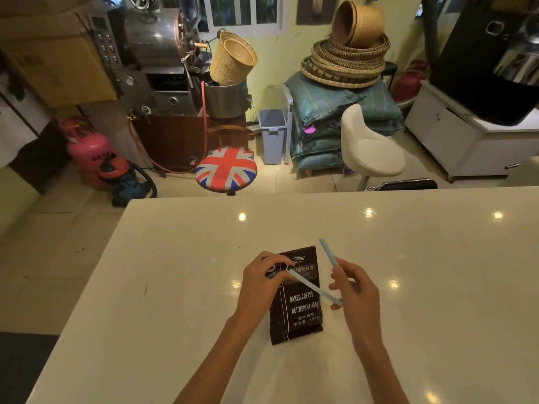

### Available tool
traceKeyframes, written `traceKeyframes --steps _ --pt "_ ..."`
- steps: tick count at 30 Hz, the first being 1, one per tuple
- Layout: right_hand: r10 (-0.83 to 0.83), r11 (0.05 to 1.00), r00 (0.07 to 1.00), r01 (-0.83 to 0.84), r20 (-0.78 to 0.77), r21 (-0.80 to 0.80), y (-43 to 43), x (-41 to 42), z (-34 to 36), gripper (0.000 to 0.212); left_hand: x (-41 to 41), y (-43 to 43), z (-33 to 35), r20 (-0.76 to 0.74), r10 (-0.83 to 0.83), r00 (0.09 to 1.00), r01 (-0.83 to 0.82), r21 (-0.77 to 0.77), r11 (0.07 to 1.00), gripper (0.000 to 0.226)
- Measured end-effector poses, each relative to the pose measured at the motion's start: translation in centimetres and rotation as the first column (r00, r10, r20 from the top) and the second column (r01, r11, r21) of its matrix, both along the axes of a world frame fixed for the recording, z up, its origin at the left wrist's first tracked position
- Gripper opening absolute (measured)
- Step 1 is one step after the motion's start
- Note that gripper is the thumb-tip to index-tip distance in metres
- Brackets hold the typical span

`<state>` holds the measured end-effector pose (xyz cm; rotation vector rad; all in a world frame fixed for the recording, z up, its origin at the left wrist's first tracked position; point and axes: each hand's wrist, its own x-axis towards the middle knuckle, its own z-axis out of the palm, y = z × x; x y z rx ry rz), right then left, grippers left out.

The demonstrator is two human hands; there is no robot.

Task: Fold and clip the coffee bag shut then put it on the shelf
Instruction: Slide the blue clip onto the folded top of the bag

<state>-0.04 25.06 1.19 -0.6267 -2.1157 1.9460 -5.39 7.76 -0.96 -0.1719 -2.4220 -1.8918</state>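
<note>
head-worn camera looks forward and down, close over the white table [180, 287].

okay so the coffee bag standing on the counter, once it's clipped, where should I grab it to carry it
Probably grip the coffee bag around its middle, coming from the side. It stands upright on the table, tall and narrow, and its flat top is where the blue clip goes. The left hand already holds its left edge.

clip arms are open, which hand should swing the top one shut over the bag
Right. The right hand holds the clip's raised arm; the left hand pins the lower arm against the coffee bag.
</note>
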Motion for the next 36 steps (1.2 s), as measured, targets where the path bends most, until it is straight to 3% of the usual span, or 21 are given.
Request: traceKeyframes --steps 4,8,10,12,14,17,20,25,28,33,36 --pt "0.306 0.930 0.942 -0.265 0.136 -0.255 2.6 1.3 0.5 0.019 -0.3 -1.3 -0.6 -0.030 -0.014 0.999 0.016 0.052 0.999 0.031" --pt "0.406 0.848 0.900 -0.309 0.155 -0.430 4.3 2.0 0.8 0.025 -1.1 -2.0 0.0 -0.086 -0.163 0.983 0.159 -0.052 0.986 0.031" --pt "0.348 0.901 0.929 -0.295 0.125 -0.317 5.4 1.9 1.3 0.018 -1.5 -2.2 0.3 -0.077 -0.220 0.972 0.208 -0.134 0.969 0.027" --pt "0.231 0.972 0.972 -0.228 0.043 -0.061 6.9 1.8 2.0 0.016 -1.8 -2.5 0.2 0.016 -0.306 0.952 0.305 -0.142 0.942 0.037" --pt "0.139 0.988 0.988 -0.134 -0.072 0.078 8.4 1.6 2.6 0.020 -1.7 -2.8 0.0 0.110 -0.394 0.912 0.402 -0.064 0.913 0.057" --pt "0.133 0.979 0.979 -0.106 -0.153 0.175 9.6 0.7 2.9 0.020 -1.4 -2.5 -0.1 0.175 -0.325 0.929 0.305 0.133 0.943 0.081" --pt "0.129 0.982 0.981 -0.106 -0.147 0.155 9.1 -1.0 2.0 0.020 -1.4 -2.1 -0.2 0.277 -0.225 0.934 0.123 0.342 0.932 0.082" --pt "0.207 0.978 0.977 -0.207 -0.050 0.001 8.6 -2.5 -0.1 0.023 -1.3 -2.0 -0.5 0.309 -0.182 0.934 0.046 0.400 0.915 0.067" --pt "0.271 0.962 0.962 -0.272 -0.042 -0.012 7.8 -2.4 -0.8 0.021 -1.3 -2.0 -0.5 0.279 -0.196 0.940 0.078 0.384 0.920 0.058" --pt "0.293 0.956 0.951 -0.290 -0.101 0.051 5.7 -2.2 -0.4 0.020 -1.5 -1.5 -0.1 0.117 -0.224 0.967 0.195 0.221 0.956 0.024" --pt "0.320 0.946 0.942 -0.310 -0.106 0.098 4.3 -2.1 -0.2 0.021 -1.6 -1.3 0.1 0.101 -0.212 0.972 0.191 0.183 0.964 0.024"
